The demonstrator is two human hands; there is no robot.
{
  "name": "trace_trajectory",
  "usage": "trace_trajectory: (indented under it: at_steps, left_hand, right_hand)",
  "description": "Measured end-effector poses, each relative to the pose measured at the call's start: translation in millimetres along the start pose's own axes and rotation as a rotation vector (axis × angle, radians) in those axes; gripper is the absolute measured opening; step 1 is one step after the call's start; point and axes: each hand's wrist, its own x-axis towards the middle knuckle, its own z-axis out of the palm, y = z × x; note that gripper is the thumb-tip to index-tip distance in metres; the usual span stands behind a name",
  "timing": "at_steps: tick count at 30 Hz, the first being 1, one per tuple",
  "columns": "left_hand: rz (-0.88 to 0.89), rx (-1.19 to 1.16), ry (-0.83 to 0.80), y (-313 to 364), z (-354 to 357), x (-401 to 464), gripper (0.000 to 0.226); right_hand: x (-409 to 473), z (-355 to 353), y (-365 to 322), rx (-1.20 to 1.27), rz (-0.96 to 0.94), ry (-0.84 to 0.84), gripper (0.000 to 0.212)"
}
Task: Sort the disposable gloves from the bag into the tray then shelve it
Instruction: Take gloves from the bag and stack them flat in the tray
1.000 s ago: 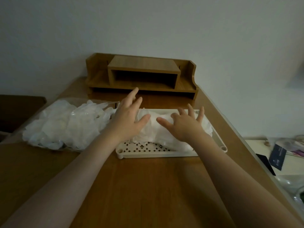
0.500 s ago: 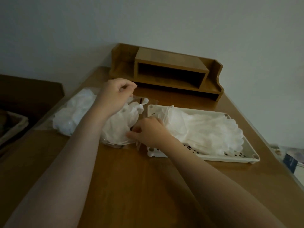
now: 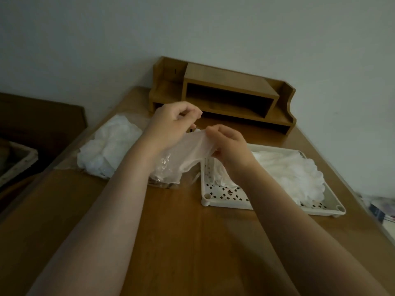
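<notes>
A translucent white disposable glove (image 3: 188, 150) hangs above the table between both hands. My left hand (image 3: 171, 122) pinches its upper edge with curled fingers. My right hand (image 3: 228, 144) grips the same glove just to the right. Below and to the left lies the clear bag (image 3: 111, 144) with a heap of white gloves in it. A cream perforated tray (image 3: 226, 197) sits to the right on the wooden table, and a flat stack of gloves (image 3: 292, 167) lies in it. The wooden desk shelf (image 3: 226, 97) stands at the back against the wall.
The wooden table (image 3: 192, 242) has a right edge running diagonally near the tray. A dark object with a pale rim (image 3: 17, 163) sits off the table at the left. Some packets (image 3: 380, 208) lie on a lower surface at the far right.
Both hands left the tray's stack and moved left to the bag. They now hold one glove lifted above the bag's opening, with the right hand raised from the table.
</notes>
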Motion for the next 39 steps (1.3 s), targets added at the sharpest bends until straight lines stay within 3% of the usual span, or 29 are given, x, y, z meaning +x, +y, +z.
trace_trajectory:
  at_steps: [2, 6, 9, 12, 16, 18, 23, 27, 29, 31, 35, 37, 39]
  left_hand:
    - [-0.006, -0.053, -0.084, 2.2, 0.5, -0.7, 0.026]
    - [0.026, -0.174, -0.172, 17.3, 4.5, -6.5, 0.062]
    - [0.048, -0.227, -0.127, 30.2, 6.7, -10.5, 0.06]
    - [0.132, -0.097, -0.041, 36.0, 6.8, -11.2, 0.044]
    - [0.161, -0.084, -0.004, 34.0, 9.8, -9.7, 0.016]
    - [0.113, -0.168, -0.002, 37.0, 12.7, -10.6, 0.005]
    - [-0.057, -0.403, 0.031, 47.8, 27.6, -16.6, 0.023]
    - [-0.207, -0.578, -0.045, 56.5, 42.7, -19.5, 0.018]
    - [-0.236, -0.635, -0.112, 57.0, 46.5, -20.2, 0.016]
    - [-0.218, -0.584, -0.172, 55.5, 48.2, -19.9, 0.02]
    - [-0.205, -0.386, -0.262, 70.9, 44.6, -12.2, 0.058]
    - [-0.169, -0.257, -0.271, 84.3, 45.2, -4.8, 0.054]
    - [-0.139, -0.175, -0.294, 97.8, 48.2, 2.3, 0.034]
  right_hand:
    - [2.8, -5.2, -5.7, 0.14, 0.009, -0.012, 0.019]
    - [9.5, -14.3, -21.1, 0.514, 0.052, -0.016, 0.021]
    - [9.9, -19.7, -28.8, 0.649, -0.003, -0.022, 0.019]
    - [6.4, -24.6, -33.2, 0.673, -0.035, 0.032, 0.02]
    - [-2.1, -38.4, -36.2, 0.605, -0.033, 0.047, 0.03]
    - [-7.2, -47.8, -34.9, 0.584, -0.025, -0.029, 0.038]
    - [-15.2, -71.7, -30.2, 0.262, -0.152, -0.117, 0.04]
    - [-19.0, -77.6, -21.1, 0.144, -0.127, 0.006, 0.013]
    - [-20.0, -77.3, -19.0, 0.072, -0.114, 0.1, 0.017]
    - [-21.7, -79.3, -21.1, 0.05, -0.146, 0.127, 0.023]
    - [-25.3, -86.1, -30.4, 0.032, -0.199, 0.082, 0.026]
    - [-28.1, -89.3, -36.1, 0.008, -0.237, 0.075, 0.023]
    - [-30.8, -93.4, -40.9, 0.008, -0.258, 0.062, 0.023]
